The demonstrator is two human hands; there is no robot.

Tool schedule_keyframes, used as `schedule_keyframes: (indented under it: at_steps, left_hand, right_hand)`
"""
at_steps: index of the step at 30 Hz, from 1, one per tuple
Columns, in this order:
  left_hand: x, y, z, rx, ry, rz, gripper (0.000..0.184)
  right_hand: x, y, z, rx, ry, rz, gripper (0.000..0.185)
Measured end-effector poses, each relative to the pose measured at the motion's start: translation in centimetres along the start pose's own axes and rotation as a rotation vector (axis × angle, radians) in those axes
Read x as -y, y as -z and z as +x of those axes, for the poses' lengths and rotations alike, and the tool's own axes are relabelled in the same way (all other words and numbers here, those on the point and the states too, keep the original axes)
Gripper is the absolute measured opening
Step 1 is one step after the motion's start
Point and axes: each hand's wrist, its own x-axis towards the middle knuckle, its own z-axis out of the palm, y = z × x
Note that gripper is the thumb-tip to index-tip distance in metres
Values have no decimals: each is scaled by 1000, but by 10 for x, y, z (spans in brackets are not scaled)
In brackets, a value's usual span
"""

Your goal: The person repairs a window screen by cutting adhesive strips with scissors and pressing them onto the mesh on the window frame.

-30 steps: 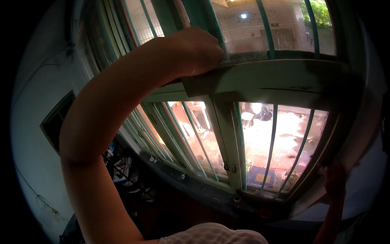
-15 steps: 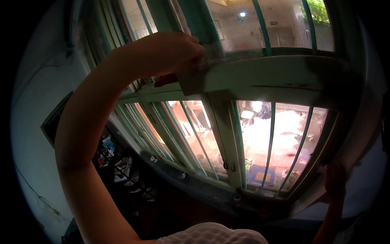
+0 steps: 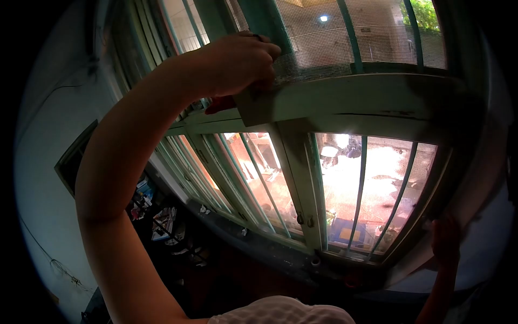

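Note:
My left hand (image 3: 243, 62) is raised at the lower left corner of the upper window screen (image 3: 318, 51). Its fingers are curled closed, and whatever they hold is hidden from me. A dark band or small dark thing shows by one finger. Just beneath the wrist, a red object (image 3: 220, 104) lies at the greenish crossbar (image 3: 361, 100); its kind is unclear. Low on the right, my right hand (image 3: 445, 237) rests against the side frame (image 3: 413, 267) of the window. Shadow hides how its fingers are bent.
Lower window panes with green bars (image 3: 359, 200) stand below the crossbar, with bright daylight beyond. A dark sill (image 3: 259, 251) runs beneath them, with small bits on it. Clutter (image 3: 164, 224) sits in shadow at lower left. A cable (image 3: 59, 267) hangs on the left wall.
My left hand has shifted slightly up and to the right, and its knuckles have turned more into view. My right hand has stayed at the frame.

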Motion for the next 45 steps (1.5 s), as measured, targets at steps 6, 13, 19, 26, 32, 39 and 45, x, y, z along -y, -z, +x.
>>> schedule_keyframes:
  at_steps: [6, 13, 19, 26, 32, 39, 45]
  left_hand:
    - [4, -6, 4, -14, 15, -43, 4]
    - [-3, -3, 4, 22, 61, -57, 8]
    - [-11, 12, 14, 212, 190, -74, 6]
    - [-22, 35, 31, 371, 170, 54, 8]
    - [-30, 20, 33, 291, 335, -89, 9]
    - [-26, 0, 11, 200, 120, 164, 10]
    - [-23, -1, -1, 137, 130, 94, 13]
  right_hand:
    - [1, 6, 5, -37, 33, -24, 18]
    - [0, 1, 1, -29, 30, -17, 17]
    - [-1, 0, 1, -29, 28, -2, 17]
    - [-5, -8, -3, -11, 2, -2, 17]
    - [-6, -5, -3, 13, 26, -15, 19]
    - [-1, -2, -2, -48, 18, -25, 16]
    - [-1, -4, -4, -19, 21, -19, 16]
